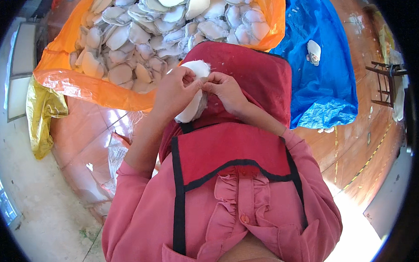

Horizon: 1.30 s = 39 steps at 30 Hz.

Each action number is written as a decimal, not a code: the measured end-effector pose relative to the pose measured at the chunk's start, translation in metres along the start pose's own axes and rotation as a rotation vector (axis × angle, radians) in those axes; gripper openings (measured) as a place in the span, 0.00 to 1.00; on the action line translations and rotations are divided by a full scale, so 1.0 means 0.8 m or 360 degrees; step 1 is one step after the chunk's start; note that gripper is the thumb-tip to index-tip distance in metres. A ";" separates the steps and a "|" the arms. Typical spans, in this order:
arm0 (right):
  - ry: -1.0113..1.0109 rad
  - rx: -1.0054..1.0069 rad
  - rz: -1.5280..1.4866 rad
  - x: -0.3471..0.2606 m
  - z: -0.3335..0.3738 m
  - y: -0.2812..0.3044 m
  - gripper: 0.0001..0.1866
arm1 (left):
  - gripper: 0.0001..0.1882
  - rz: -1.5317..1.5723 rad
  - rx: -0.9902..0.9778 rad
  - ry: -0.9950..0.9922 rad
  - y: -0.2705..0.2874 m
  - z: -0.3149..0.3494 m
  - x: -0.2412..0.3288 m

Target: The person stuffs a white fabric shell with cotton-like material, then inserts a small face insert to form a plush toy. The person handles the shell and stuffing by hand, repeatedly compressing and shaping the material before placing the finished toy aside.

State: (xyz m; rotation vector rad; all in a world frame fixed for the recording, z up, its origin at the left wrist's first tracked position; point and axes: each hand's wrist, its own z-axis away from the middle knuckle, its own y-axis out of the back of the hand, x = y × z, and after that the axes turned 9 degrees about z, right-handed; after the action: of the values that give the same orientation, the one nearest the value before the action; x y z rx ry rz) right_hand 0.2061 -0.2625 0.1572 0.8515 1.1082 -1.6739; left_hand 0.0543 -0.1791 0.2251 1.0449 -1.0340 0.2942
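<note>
A white, rounded fabric pad (192, 109) with fuzzy grey edges is held above my lap, over a dark red apron (258, 69). My left hand (178, 89) closes on the pad, its thumb and fingers pinching near the middle. Close beside it, my right hand (225, 91) pinches the pad's edge, with the fingertips of both hands almost meeting. The hands hide part of the pad, and I cannot make out whether it is one layer or several.
An orange plastic sheet (95, 94) in front of me bears a large heap of similar white pads (137, 34). To its right lies a blue sheet (326, 106) with small white pieces (313, 52). A yellow sack (42, 118) lies at left on the tiled floor (73, 135).
</note>
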 end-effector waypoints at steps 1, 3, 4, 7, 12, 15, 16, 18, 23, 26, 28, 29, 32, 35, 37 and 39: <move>0.0024 0.0005 0.0025 0.002 0.000 -0.003 0.05 | 0.16 -0.0024 -0.0067 0.0118 -0.002 -0.002 0.002; 0.0096 -0.0001 0.0163 0.014 -0.005 -0.006 0.06 | 0.16 -0.0133 -0.0182 0.0136 -0.003 -0.006 0.001; 0.0131 -0.0007 0.0233 0.018 -0.007 -0.006 0.06 | 0.17 -0.0188 -0.0236 0.0147 -0.003 -0.009 0.001; 0.0086 -0.0028 0.0220 0.024 -0.003 -0.007 0.06 | 0.15 -0.0082 -0.0389 0.0178 -0.005 -0.015 -0.015; -0.0018 -0.0083 0.0275 0.023 -0.004 -0.004 0.06 | 0.08 0.0413 -0.0465 0.0288 -0.015 -0.018 -0.047; -0.0066 -0.0059 0.0136 0.011 0.003 -0.007 0.07 | 0.07 0.0680 -0.0461 0.0392 -0.022 -0.016 -0.061; -0.0093 -0.0047 0.0088 0.008 0.005 -0.007 0.08 | 0.06 0.0734 -0.0470 0.0427 -0.023 -0.016 -0.060; -0.0093 -0.0056 0.0120 0.009 0.004 -0.004 0.08 | 0.06 0.0841 -0.0475 0.0492 -0.024 -0.016 -0.056; -0.0084 -0.0048 0.0209 0.004 0.006 -0.007 0.07 | 0.07 0.1053 -0.0519 0.0663 -0.021 -0.018 -0.061; -0.0059 0.0022 0.0375 0.011 0.006 -0.004 0.07 | 0.07 0.1222 -0.0279 0.0764 -0.020 -0.018 -0.063; -0.0076 0.0090 0.0547 0.012 0.012 -0.001 0.07 | 0.07 0.1179 -0.0347 0.0733 -0.011 -0.016 -0.064; -0.0122 0.0077 0.0371 0.012 0.013 0.001 0.08 | 0.07 0.1159 -0.0379 0.0718 -0.007 -0.016 -0.064; -0.0228 0.0014 -0.0014 0.007 0.014 0.004 0.10 | 0.09 0.1198 -0.0474 0.0648 -0.011 -0.016 -0.060; -0.0239 -0.0070 -0.0011 -0.001 0.014 -0.001 0.12 | 0.10 0.1186 -0.0447 0.0643 -0.014 -0.016 -0.058; -0.0212 -0.0102 0.0105 -0.002 0.017 -0.008 0.13 | 0.10 0.1160 -0.0445 0.0654 -0.014 -0.017 -0.057; -0.0223 -0.0114 0.0071 0.000 0.015 -0.006 0.12 | 0.11 0.1112 -0.0470 0.0653 -0.014 -0.017 -0.053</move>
State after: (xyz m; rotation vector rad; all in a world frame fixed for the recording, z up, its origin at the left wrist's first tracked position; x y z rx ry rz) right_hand 0.2008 -0.2732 0.1629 0.6978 1.0389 -1.6216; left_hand 0.0467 -0.1625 0.1827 0.3047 -0.9967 0.8567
